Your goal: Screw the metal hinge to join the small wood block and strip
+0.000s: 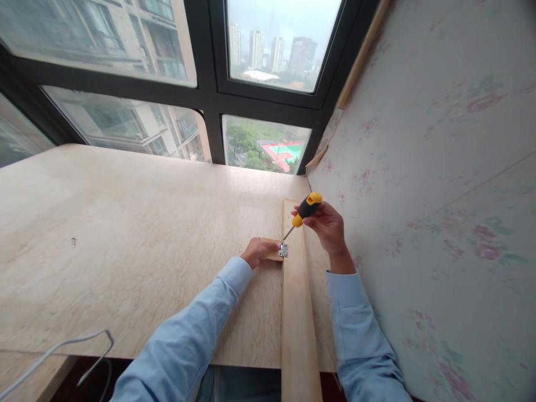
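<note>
My right hand (pixel 329 226) is closed around a yellow and black screwdriver (pixel 305 211), whose tip points down at a small metal hinge (pixel 283 250). The hinge sits where a small wooden block (pixel 274 254) meets a long wooden plank (pixel 295 301). My left hand (pixel 257 251) presses down on the small block, fingers curled over it. Both arms wear light blue sleeves.
A wide light marble-patterned tabletop (pixel 125 240) lies under everything. A small metal piece (pixel 73 242) rests at its left. A floral-papered wall (pixel 439 195) stands close on the right, windows (pixel 268 50) behind. A bent wire hanger (pixel 84 346) hangs at the near left edge.
</note>
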### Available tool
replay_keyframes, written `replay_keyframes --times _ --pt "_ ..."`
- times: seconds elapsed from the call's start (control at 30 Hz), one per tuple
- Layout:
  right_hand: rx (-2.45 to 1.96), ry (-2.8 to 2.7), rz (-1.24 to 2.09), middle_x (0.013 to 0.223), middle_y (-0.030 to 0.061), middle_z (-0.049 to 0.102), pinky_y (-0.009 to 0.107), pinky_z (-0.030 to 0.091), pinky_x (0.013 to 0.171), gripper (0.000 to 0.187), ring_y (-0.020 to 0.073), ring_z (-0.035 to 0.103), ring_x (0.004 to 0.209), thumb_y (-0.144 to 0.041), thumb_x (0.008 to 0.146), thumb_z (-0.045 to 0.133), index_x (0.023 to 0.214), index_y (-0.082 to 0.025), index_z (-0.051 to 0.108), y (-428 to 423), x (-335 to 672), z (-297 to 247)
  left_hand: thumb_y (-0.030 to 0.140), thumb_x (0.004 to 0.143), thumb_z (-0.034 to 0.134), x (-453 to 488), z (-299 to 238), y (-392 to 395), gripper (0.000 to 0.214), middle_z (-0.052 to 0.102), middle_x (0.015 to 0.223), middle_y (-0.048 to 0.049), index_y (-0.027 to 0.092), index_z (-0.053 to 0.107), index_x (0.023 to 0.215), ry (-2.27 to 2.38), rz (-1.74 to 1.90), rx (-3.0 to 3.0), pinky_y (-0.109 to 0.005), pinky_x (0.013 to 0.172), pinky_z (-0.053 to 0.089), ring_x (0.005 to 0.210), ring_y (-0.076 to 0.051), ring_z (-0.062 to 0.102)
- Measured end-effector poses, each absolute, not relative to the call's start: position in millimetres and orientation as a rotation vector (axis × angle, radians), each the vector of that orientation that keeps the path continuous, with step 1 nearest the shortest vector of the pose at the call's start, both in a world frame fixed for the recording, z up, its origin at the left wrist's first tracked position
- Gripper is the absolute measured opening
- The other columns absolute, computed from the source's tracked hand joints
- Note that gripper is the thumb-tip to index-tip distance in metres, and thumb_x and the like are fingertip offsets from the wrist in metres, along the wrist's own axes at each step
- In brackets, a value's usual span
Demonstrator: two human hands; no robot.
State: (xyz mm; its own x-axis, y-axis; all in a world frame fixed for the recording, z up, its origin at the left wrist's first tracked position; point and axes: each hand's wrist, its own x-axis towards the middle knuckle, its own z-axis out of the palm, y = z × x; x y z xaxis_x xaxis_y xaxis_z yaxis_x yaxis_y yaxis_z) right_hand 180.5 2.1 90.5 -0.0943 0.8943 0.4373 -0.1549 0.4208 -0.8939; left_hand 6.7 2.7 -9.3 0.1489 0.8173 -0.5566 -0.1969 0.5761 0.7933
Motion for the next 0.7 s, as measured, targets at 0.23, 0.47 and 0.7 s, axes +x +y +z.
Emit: replay_keyframes --times 0.23,0.47,0.7 --pt "-0.681 -1.450 1.178 0.101 0.0053 0.079 0.046 0.063 0.085 0.038 0.0271 0.076 0.092 -0.031 0.070 0.088 0.101 -0.023 0.067 4.2 185.8 87.4 0.010 0.057 0.079 6.0 1.8 -1.7 0.019 0.072 0.072 -0.0045 0.014 0.067 0.070 1.264 0.761 0.664 -0.028 0.064 0.052 0.077 -0.022 0.069" --pt "-0.686 -1.441 1.163 0.102 0.0051 0.078 0.048 0.062 0.085 0.036 0.0278 0.076 0.093 -0.032 0.071 0.087 0.099 -0.024 0.066 6.8 187.3 84.0 0.010 0.057 0.079 6.2 -1.3 0.0 0.020 0.071 0.073 -0.0038 0.014 0.067 0.073 1.266 0.759 0.668 -0.027 0.061 0.050 0.075 -0.022 0.068" --pt "-0.695 -1.422 1.129 0.100 0.0048 0.078 0.051 0.061 0.088 0.035 0.0288 0.076 0.094 -0.035 0.071 0.088 0.095 -0.024 0.065 7.3 185.8 84.8 0.011 0.055 0.079 6.6 -7.2 2.6 0.024 0.071 0.074 -0.0033 0.015 0.066 0.075 1.275 0.756 0.661 -0.028 0.060 0.049 0.076 -0.022 0.068"
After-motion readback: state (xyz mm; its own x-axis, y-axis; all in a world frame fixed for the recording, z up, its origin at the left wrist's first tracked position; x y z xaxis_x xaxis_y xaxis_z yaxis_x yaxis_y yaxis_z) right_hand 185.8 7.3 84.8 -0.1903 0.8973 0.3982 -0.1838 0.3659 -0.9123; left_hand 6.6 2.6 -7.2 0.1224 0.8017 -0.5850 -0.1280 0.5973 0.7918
